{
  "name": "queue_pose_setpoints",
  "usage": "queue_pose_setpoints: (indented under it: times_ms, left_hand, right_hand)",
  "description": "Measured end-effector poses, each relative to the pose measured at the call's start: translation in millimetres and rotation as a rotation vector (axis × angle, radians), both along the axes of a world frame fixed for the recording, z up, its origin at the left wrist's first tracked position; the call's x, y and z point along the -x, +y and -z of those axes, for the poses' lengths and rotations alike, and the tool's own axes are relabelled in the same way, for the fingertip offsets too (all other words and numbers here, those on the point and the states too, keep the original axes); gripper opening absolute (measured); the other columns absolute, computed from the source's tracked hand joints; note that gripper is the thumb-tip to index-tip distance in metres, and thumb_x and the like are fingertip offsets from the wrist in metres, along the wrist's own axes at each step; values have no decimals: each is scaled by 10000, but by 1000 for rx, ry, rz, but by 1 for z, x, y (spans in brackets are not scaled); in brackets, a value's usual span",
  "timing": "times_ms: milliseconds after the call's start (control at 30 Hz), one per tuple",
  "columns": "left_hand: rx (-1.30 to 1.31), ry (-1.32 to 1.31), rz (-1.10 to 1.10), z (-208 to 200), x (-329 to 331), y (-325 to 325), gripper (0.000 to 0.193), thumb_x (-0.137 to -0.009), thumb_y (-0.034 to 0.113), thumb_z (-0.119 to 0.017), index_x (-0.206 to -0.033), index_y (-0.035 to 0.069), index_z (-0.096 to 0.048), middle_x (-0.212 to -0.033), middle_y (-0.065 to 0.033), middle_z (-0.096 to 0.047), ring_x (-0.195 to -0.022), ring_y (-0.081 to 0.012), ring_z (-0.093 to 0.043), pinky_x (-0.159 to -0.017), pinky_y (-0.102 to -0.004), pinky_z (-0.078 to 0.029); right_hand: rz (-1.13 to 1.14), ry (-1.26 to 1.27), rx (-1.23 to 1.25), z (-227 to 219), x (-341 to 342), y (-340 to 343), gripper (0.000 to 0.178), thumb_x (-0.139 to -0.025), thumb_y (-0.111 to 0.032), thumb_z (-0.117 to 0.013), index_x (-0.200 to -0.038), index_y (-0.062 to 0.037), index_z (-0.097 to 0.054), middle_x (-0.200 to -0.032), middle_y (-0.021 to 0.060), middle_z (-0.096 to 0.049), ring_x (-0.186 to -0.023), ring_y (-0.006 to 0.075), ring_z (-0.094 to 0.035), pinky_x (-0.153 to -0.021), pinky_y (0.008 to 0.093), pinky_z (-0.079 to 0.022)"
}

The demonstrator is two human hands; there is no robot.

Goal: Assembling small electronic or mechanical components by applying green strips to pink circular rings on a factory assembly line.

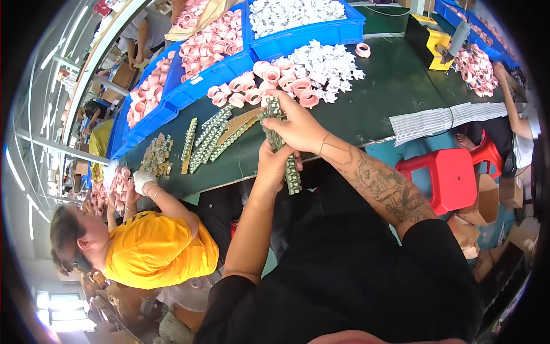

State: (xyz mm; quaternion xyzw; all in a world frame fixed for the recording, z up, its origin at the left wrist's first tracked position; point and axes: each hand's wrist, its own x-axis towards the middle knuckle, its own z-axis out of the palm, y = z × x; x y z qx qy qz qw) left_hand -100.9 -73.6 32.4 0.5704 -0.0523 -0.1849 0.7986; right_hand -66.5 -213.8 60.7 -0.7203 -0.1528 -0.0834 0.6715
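Observation:
Just off the near edge of the dark green table, both my hands grip a stack of long, narrow green circuit board strips point(293, 179). My right hand point(301, 127) closes round the upper part, its thumb lying across the boards. Lower down, my left hand point(271, 164) is wrapped round the same stack, whose bottom end sticks out below the fingers. More circuit board strips point(201, 146) lie side by side on the table to the left. Beyond my hands are loose pink plastic rings point(301, 86) and a heap of small white plastic parts point(329, 66).
Blue bins point(306, 35) of pink and white parts line the table's far side. Small loose boards point(157, 155) are piled at left, near a co-worker in a yellow shirt point(160, 249). Right are a yellow hand press point(438, 49), white strips point(424, 124) and a red stool point(444, 180).

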Motion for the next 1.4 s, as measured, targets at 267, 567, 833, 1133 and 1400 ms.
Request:
queue_pose_setpoints:
  times_ms: [267,567,833,1133,1400]
  left_hand:
    - [171,164,10,5,-1,7,119,-937,142,-597,-972,29,-585,-726,-84,-621,-545,-186,-634,-493,-317,-544]
    - [-398,-48,-69,19,15,13,151,-916,57,-709,-987,-27,-604,-784,-87,-673,-575,-143,-650,-512,-284,-531]
    - [257,375,343,74,52,31,254,-922,78,-724,-1143,-31,-665,-965,-147,-736,-824,-268,-751,-771,-387,-624]
    - [353,288,301,34,14,33,410,-1103,301,-419,-1312,-31,-534,-1012,-199,-701,-742,-270,-721,-670,-343,-606]
    - [230,121,257,26,-6,15,459,-1121,407,-434,-1307,1,-542,-936,-149,-695,-632,-203,-666,-557,-294,-550]
  right_hand:
    - [84,-159,351,20,1,-5,557,-949,-418,-709,-1306,7,-657,-1263,209,-659,-1073,345,-675,-944,409,-537]
    - [43,-42,686,3,23,-2,576,-911,-393,-766,-1363,-96,-566,-904,158,-725,-844,371,-716,-754,433,-552]
    - [-175,78,771,35,46,-20,526,-849,-478,-768,-1179,-87,-644,-744,147,-706,-701,385,-701,-653,467,-548]
    - [-107,157,250,16,23,-37,674,-800,-195,-915,-1377,-64,-593,-623,-38,-492,-569,39,-453,-551,243,-376]
    - [-27,154,217,0,9,-48,596,-813,-215,-906,-1319,-74,-625,-625,-41,-505,-550,47,-455,-539,257,-348]
